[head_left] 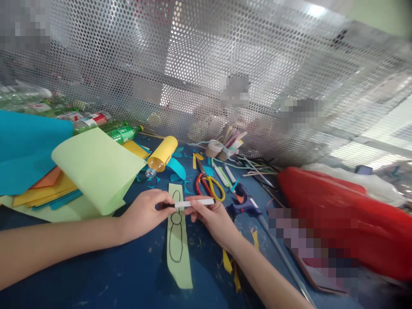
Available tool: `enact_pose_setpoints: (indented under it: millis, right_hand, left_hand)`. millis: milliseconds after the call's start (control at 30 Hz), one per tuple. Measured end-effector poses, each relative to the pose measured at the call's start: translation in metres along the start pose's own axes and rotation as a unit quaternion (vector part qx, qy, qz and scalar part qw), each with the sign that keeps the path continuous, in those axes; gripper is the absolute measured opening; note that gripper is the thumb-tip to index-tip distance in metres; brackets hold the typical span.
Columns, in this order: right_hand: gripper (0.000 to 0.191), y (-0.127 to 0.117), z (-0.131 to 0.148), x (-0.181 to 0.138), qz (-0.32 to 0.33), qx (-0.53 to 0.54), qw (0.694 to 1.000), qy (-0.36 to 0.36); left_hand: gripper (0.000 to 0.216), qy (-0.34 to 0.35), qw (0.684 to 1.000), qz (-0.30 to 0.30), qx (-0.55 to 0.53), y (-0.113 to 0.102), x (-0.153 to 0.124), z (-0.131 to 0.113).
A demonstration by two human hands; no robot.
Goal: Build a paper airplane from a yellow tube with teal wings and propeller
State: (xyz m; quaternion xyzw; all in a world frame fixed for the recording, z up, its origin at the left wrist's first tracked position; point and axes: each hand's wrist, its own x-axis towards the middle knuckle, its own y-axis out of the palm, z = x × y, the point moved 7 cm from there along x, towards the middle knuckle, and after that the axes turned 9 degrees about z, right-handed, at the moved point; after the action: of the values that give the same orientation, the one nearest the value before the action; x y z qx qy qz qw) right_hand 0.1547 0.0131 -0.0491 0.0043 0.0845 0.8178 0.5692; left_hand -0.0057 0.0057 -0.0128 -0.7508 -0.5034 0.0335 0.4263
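Note:
A white marker (195,203) lies level between my hands, above a strip of light green paper (185,266). My left hand (146,212) pinches the dark cap at its left end. My right hand (214,219) grips the white barrel from the right, thumb along it. On the strip, black outlines show two long loops joined at a small circle; the fingers and marker partly cover the upper loop. Beyond my right hand rest scissors (210,189) with one red and one yellow handle. A blue glue gun (244,206) sits to their right.
Colored paper sheets (96,167) and plastic bottles (124,134) pile up at the left. A yellow-wrapped bottle (164,152), blue scraps and more markers (222,176) lie behind. Sticks stand in a small cup (214,149). A red bag (347,219) fills the right side; perforated metal (199,77) stands behind.

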Motion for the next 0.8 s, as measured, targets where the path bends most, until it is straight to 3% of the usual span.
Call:
enact_pose_setpoints:
  millis: [167,333,400,467,533,600,700,800]
  right_hand:
    - [0.025,0.009,0.001,-0.003,0.027,0.049,0.998,0.021]
    - [0.024,0.009,0.016,-0.004,0.003,-0.042,0.999,-0.018]
    - [0.026,-0.001,0.025,-0.002,-0.034,-0.092,0.994,-0.05]
    - [0.027,-0.023,0.039,-0.003,-0.119,-0.152,0.976,-0.101]
    - [0.027,-0.049,0.056,-0.008,-0.216,-0.256,0.93,-0.15]
    - [0.029,-0.071,0.066,-0.009,-0.265,-0.396,0.867,-0.144]
    - [0.031,-0.092,0.068,-0.004,-0.267,-0.619,0.732,-0.095]
    - [0.035,-0.111,0.061,0.004,-0.249,-0.654,0.711,-0.067]
  left_hand:
    - [0.006,0.028,1.0,-0.004,0.013,-0.002,-0.001,-0.004]
    - [0.005,0.001,0.998,0.055,0.008,0.007,0.002,-0.002]
    - [0.015,-0.003,0.998,0.066,0.012,0.01,0.003,-0.002]
    - [0.032,0.003,0.999,0.046,0.027,0.008,0.004,-0.003]
    - [0.037,0.011,0.998,0.019,0.051,0.005,0.004,-0.003]
    - [0.032,0.015,0.997,0.007,0.069,0.003,0.004,-0.003]
    - [0.025,0.016,0.997,0.014,0.076,0.004,0.004,-0.003]
    - [0.02,0.012,0.996,0.024,0.081,0.006,0.005,-0.002]
